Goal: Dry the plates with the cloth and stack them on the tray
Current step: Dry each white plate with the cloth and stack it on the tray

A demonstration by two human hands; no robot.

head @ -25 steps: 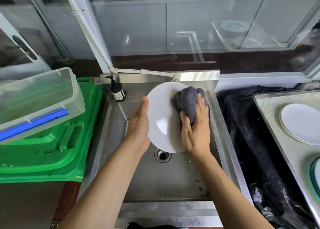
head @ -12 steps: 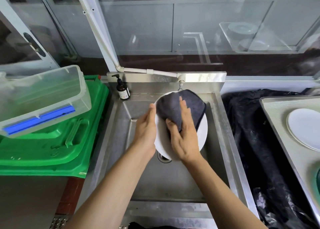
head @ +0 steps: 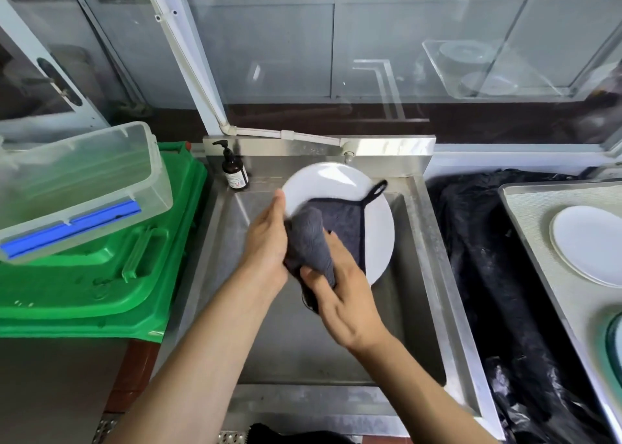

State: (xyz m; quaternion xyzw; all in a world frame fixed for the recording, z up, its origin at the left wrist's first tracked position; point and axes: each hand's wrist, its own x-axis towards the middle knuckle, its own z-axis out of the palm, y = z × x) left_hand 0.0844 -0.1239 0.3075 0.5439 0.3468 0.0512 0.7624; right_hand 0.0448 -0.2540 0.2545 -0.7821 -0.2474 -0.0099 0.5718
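A white plate (head: 330, 182) is held tilted above the steel sink (head: 434, 241). My left hand (head: 266, 241) holds the plate's left edge, fingers behind it. A dark grey cloth (head: 340, 228) lies spread across the plate's face, its hanging loop at the upper right. My right hand (head: 343, 295) grips the bunched lower end of the cloth near the plate's lower left edge. On the far right, a metal tray (head: 538, 241) carries a stack of white plates (head: 592, 241).
A brown pump bottle (head: 235, 171) stands at the sink's back left corner. A green bin lid (head: 84, 285) with a clear plastic box (head: 77, 188) on it lies to the left. Black plastic sheeting (head: 488, 275) fills the gap between sink and tray.
The cloth has slid from the plate's right side down across its face, uncovering the top. My right hand moved down and left and now bunches the cloth's lower end.
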